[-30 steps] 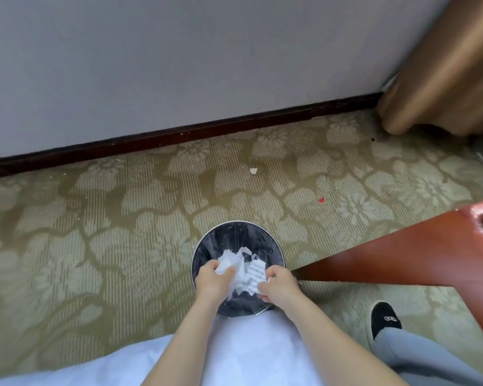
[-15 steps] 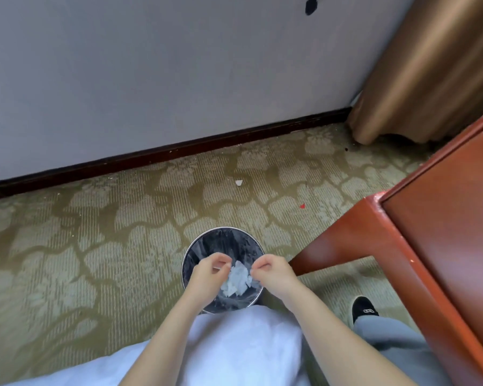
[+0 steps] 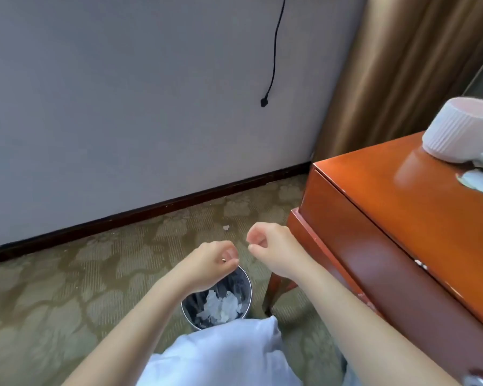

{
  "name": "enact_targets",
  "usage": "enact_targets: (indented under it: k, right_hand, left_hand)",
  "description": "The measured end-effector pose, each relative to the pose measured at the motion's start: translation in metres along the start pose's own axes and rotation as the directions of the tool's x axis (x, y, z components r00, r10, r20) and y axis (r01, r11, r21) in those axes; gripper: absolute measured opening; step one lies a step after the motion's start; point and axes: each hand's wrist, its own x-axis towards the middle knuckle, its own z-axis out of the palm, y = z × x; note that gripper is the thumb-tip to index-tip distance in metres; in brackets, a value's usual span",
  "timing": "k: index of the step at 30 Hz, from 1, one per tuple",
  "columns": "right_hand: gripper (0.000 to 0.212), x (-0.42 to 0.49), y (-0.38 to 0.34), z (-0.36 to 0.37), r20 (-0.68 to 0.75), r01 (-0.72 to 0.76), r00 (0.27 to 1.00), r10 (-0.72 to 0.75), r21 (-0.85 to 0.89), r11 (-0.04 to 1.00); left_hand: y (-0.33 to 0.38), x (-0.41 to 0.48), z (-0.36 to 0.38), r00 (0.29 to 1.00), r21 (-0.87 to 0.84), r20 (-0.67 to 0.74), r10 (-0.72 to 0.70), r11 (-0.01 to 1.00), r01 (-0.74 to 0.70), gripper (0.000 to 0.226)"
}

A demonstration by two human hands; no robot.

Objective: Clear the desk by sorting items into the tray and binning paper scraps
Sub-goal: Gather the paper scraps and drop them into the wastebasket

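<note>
A small round metal bin (image 3: 247,285) with a dark liner stands on the carpet just in front of my body. White crumpled paper scraps (image 3: 221,305) lie inside it. My left hand (image 3: 211,263) hovers above the bin's far rim, fingers curled in and holding nothing. My right hand (image 3: 272,246) is raised a little higher, to the right of the bin, with its fingers also curled and holding nothing. The red-brown desk (image 3: 402,207) stands to the right; more pale paper scraps (image 3: 478,178) lie on its top beside a white ribbed cup (image 3: 462,130).
A tiny white scrap (image 3: 226,227) lies on the patterned carpet near the dark skirting board. A black cable (image 3: 264,102) hangs down the grey wall. A brown curtain (image 3: 402,65) hangs behind the desk. The desk's leg (image 3: 273,291) stands right of the bin.
Both hands let the paper drop into the bin and rose up away from it, empty. The view swung up and right, bringing the desk top and cup into sight.
</note>
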Motion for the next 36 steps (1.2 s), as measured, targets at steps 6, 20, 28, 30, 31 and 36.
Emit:
enact_targets:
  k: [6,20,28,30,31,36]
  right_hand:
    - [0.014,-0.060,-0.046,-0.085,-0.150,0.146,0.976,-0.160,-0.098,0.984]
    - [0.010,-0.231,0.006,-0.230,-0.267,-0.040,0.963,-0.029,-0.249,0.968]
    - [0.027,-0.329,0.087,-0.262,-0.294,-0.368,0.908,0.298,-0.224,0.902]
    - [0.042,-0.347,0.099,-0.265,-0.293,-0.442,0.881,0.373,-0.222,0.869]
    - [0.049,-0.353,0.105,-0.266,-0.297,-0.478,0.863,0.408,-0.223,0.849]
    - [0.079,-0.354,0.124,-0.264,-0.347,-0.597,0.786,0.512,-0.212,0.774]
  left_hand:
    - [0.079,-0.040,-0.054,0.986,0.108,-0.025,0.167,0.981,-0.164,0.016]
    - [0.264,-0.075,-0.011,0.829,0.204,0.127,0.545,0.803,-0.559,0.017]
    - [0.332,-0.072,0.070,0.734,0.370,0.318,0.600,0.635,-0.679,0.064]
    - [0.339,-0.071,0.083,0.731,0.410,0.326,0.599,0.608,-0.680,0.080]
    - [0.341,-0.069,0.088,0.737,0.425,0.320,0.596,0.605,-0.673,0.085]
    - [0.354,-0.058,0.099,0.781,0.463,0.274,0.562,0.634,-0.619,0.095]
